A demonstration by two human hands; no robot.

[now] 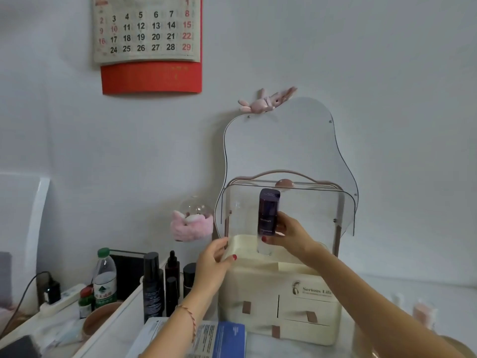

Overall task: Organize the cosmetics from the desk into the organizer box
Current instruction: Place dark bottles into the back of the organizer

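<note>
A cream organizer box (258, 285) with drawers and a clear flip-up cover (315, 210) stands on the desk, right of centre. My right hand (286, 235) grips a tall dark purple bottle (268, 213), upright, just above the box's top tray. My left hand (213, 259) holds the tray's left front corner, thumb on the rim. Several dark cosmetic bottles (154, 285) stand on the desk left of the box.
A pink plush holder with a clear dome (192, 223) sits behind the bottles. A green-capped water bottle (104, 277), a power strip (62, 298) and a bowl (100, 319) are at left. Blue-and-white papers (222, 337) lie in front. A wavy mirror (289, 140) stands behind the box.
</note>
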